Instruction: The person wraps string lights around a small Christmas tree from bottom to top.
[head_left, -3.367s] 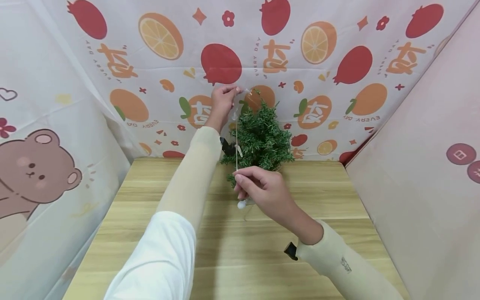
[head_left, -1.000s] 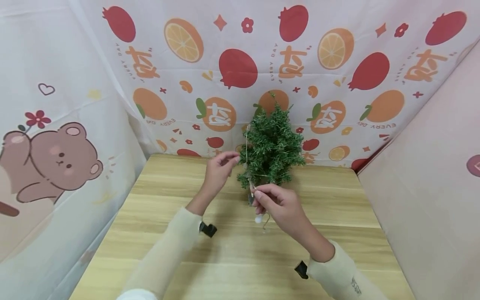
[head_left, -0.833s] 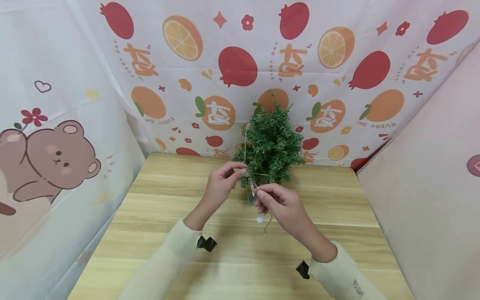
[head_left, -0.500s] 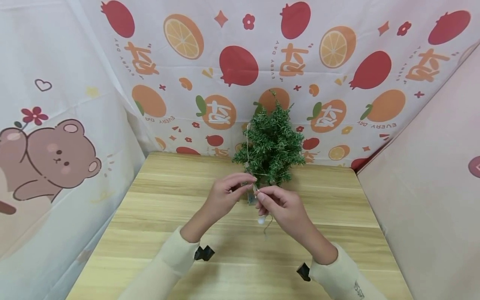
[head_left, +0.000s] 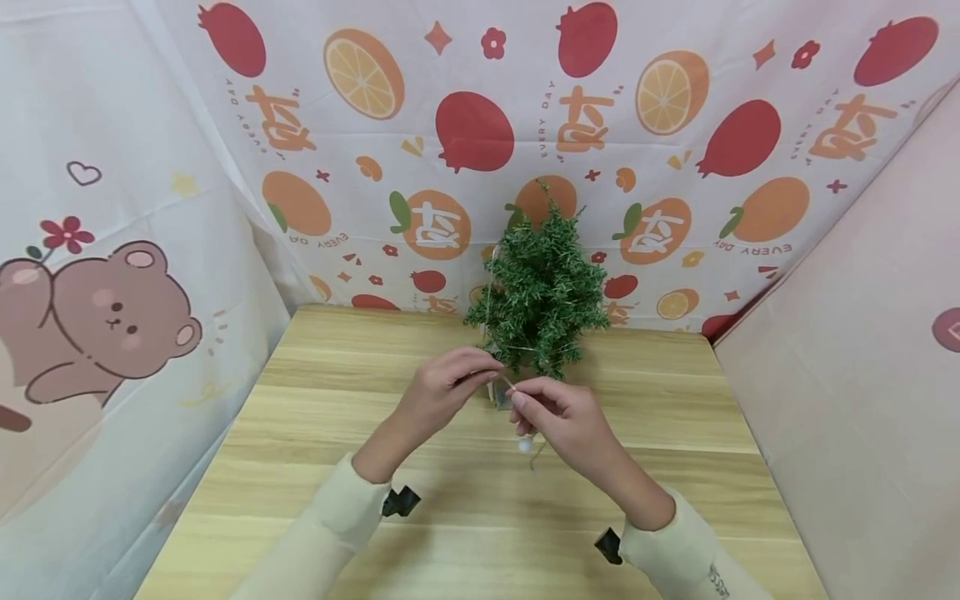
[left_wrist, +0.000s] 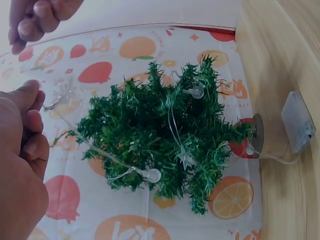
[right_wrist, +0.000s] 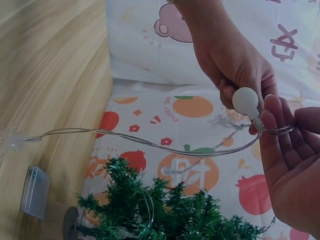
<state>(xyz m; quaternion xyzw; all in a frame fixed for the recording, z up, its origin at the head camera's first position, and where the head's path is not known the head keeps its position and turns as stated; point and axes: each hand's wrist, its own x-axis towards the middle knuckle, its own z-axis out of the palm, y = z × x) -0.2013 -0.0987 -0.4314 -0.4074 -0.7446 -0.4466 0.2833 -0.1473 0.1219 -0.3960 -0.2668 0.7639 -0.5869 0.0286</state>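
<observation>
A small green artificial tree (head_left: 547,287) stands at the back of the table, partly wrapped with string lights (left_wrist: 100,147). My right hand (head_left: 564,417) pinches the lights' wire (right_wrist: 282,130) in front of the tree. From that hand hangs a round white bulb (head_left: 526,444), large in the right wrist view. My left hand (head_left: 442,387) is just left of it, thumb and fingertips pinching the wire. Close to the left fingers, a clear star light (left_wrist: 65,95) dangles, and a clear bulb (left_wrist: 151,175) lies against the branches.
A clear grey battery box (left_wrist: 298,122) stands by the round tree base (left_wrist: 257,136), joined by a thin wire. Fruit-printed cloth (head_left: 476,133) hangs right behind the tree. Printed curtains close in both sides of the wooden table (head_left: 337,417).
My left hand has come down from beside the treetop to meet the right hand, and now pinches the wire there. The right hand keeps its pinch, shifted slightly right and down.
</observation>
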